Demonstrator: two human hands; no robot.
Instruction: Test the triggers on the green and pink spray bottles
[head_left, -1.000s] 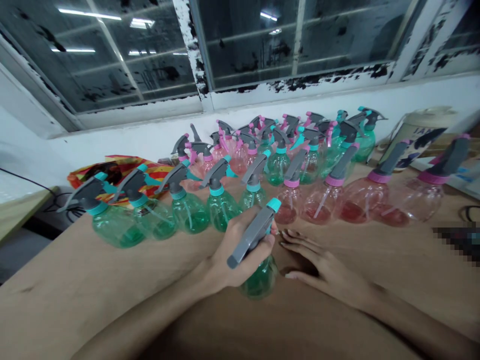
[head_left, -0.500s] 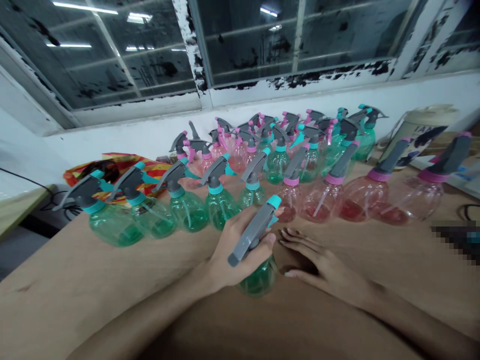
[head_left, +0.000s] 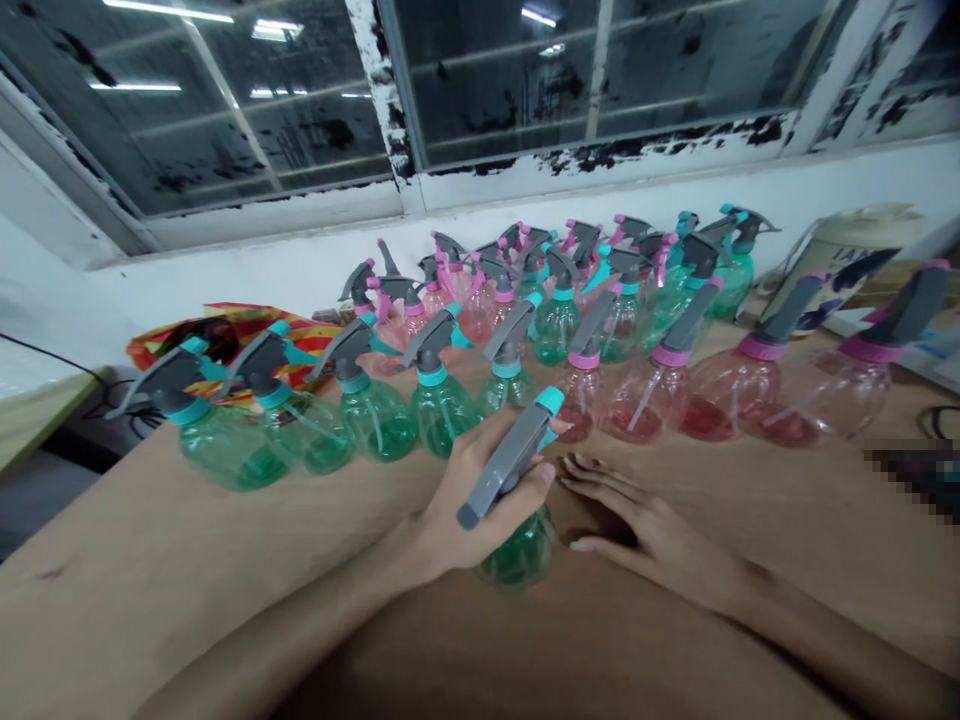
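Observation:
My left hand [head_left: 469, 495] is wrapped round the neck of a green spray bottle [head_left: 521, 550] with a grey trigger head and teal nozzle, standing on the brown table [head_left: 225, 560]. My right hand [head_left: 637, 520] lies flat on the table just right of that bottle, fingers stretched out, holding nothing. Right behind my hands runs a row of green spray bottles [head_left: 375, 420] on the left and pink spray bottles [head_left: 667, 390] on the right.
Several more green and pink spray bottles [head_left: 555, 290] crowd the back of the table under a window. A red and yellow bag [head_left: 240, 335] lies at the back left. A pale container [head_left: 840, 265] stands at the back right.
The held bottle has crept slightly up and away from me with my left hand. My right hand has stayed flat in place.

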